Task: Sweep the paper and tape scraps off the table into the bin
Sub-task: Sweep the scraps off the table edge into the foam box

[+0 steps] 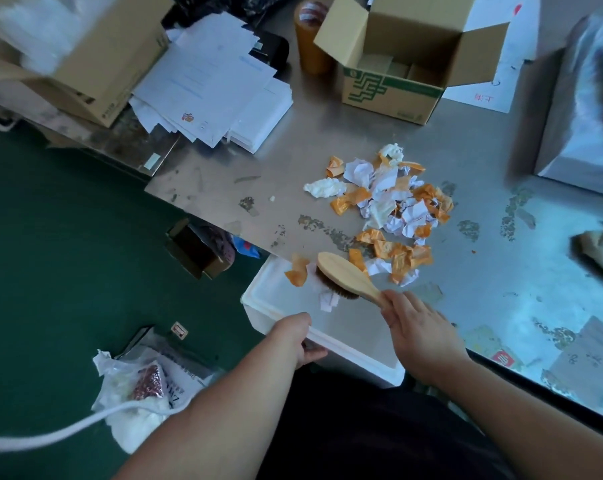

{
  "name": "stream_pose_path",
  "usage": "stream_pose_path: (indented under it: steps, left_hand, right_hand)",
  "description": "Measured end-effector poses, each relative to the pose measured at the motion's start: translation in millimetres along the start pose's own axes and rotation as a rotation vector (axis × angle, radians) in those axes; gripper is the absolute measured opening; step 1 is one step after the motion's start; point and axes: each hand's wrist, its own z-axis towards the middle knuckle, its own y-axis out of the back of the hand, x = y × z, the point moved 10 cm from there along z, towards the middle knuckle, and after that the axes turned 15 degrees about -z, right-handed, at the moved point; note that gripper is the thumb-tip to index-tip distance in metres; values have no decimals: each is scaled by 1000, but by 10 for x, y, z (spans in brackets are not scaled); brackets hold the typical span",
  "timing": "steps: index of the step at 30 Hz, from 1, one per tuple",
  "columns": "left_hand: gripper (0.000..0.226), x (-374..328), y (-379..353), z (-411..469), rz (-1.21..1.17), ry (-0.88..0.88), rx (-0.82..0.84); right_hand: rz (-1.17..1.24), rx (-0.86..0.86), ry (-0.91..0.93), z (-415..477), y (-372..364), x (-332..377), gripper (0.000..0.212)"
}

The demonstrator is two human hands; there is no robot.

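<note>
Head view, looking down. In the lower centre, the right hand (421, 334) grips the handle of an oval wooden brush with dark bristles (345, 275), whose head is at the edge of the scuffed grey metal bench (483, 150). The left hand (302, 336) holds the near rim of a white rectangular bin (348, 351) below that edge. A few pieces sit over the bin. The main heap of crumpled white paper and orange tape scraps (393, 202) lies on the bench at centre right.

Likely risks:
- The heap looks wider than the bin, so a hard stroke could flick pieces onto the green floor (68, 237) at left.
- Sticky tape may cling to the bristles.
- The bin, held one-handed, could tip.
</note>
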Motion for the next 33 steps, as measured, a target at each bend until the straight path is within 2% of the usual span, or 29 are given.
stream_pose_path:
  steps: [5, 9, 16, 18, 22, 25, 33]
  left_hand:
    - [21, -9, 9, -32, 6, 14, -8]
    - [11, -1, -49, -88, 26, 12, 3]
    - [18, 77, -142, -76, 26, 51, 38]
    - [17, 98, -148, -45, 50, 61, 35]
    - [31, 132, -116, 64, 87, 74, 3]
    - [32, 134, -115, 93, 94, 69, 9]
    - [31, 129, -132, 47, 72, 36, 42]
  right_hand:
    - [-63, -5, 38, -100, -48, 92, 38]
    - [27, -57, 70, -96, 55, 134, 37]
    - [141, -197, -149, -62, 228, -333, 41]
    - [120, -159, -175, -74, 170, -430, 40]
    - [70, -16, -172, -120, -77, -440, 36]
    - [72, 1, -173, -171, -186, -399, 30]
    - [-19, 41, -1, -338, -352, -156, 44]
